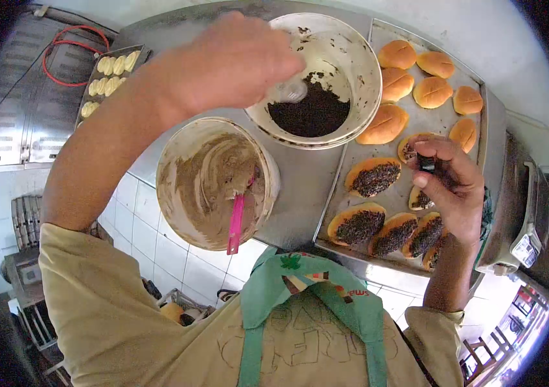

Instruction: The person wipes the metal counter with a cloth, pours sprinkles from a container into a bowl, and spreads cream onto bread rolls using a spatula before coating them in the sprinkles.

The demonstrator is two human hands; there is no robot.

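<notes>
My left hand (242,64), blurred by motion, is closed around a small clear plastic container (290,90) over a white bucket (366,109). Dark chocolate sprinkles (313,111) lie in the bottom of that bucket. Between the thumb and fingers of my right hand (452,187) is a small black cap (425,162), held above the baking tray (339,219). Below and around this hand are several oval buns covered in sprinkles, such as a topped bun (374,179). Plain golden buns (432,92) fill the far part of the tray.
A second bucket (165,200) with brown cream stands at the left front of the metal table (300,193), a pink-handled spatula (235,222) leaning inside. Farther left is a tray of pale shaped dough (103,85). A red hose (52,77) loops over metal equipment.
</notes>
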